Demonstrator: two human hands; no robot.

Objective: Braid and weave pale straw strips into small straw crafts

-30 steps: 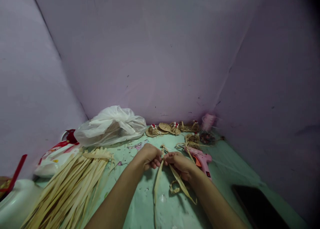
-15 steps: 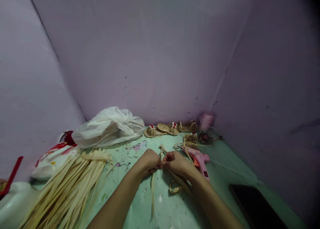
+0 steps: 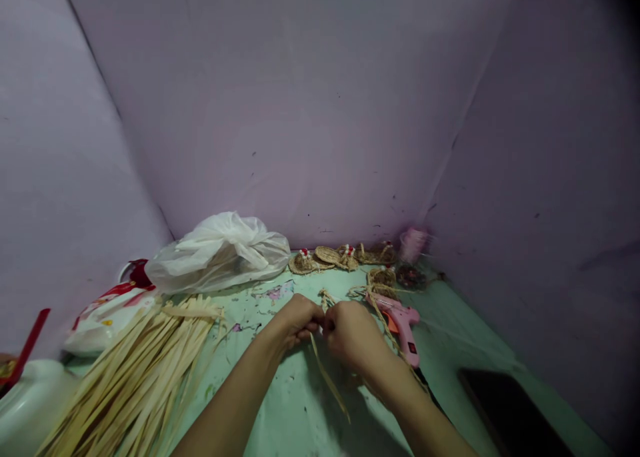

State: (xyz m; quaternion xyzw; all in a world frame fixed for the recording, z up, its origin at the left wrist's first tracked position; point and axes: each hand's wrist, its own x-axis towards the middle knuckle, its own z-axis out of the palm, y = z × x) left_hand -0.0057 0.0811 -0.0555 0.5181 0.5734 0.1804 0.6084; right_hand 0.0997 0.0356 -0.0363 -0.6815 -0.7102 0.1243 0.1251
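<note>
My left hand point(image 3: 299, 318) and my right hand point(image 3: 347, 329) meet over the middle of the table, both with fingers closed on a braid of pale dried-leaf strips point(image 3: 325, 299). The finished-looking end of the braid sticks up beyond my fingers. A loose strip point(image 3: 327, 376) hangs from between my hands toward me. Just right of my right hand lies a pink glue gun point(image 3: 397, 320), with a twisted straw cord point(image 3: 383, 310) crossing it. My fingers hide the part of the braid they grip.
A bundle of dried strips point(image 3: 135, 370) covers the left. Behind it sit a white plastic bag point(image 3: 220, 254) and a red-and-white packet point(image 3: 107, 317). Small woven slippers point(image 3: 327, 257) line the wall beside a pink spool point(image 3: 413, 245). A dark phone-like slab point(image 3: 515, 410) lies at right, a white container point(image 3: 35, 407) at left.
My right hand has turned over and closed in against my left. The loose strip has swung to the right and now slants under my hands.
</note>
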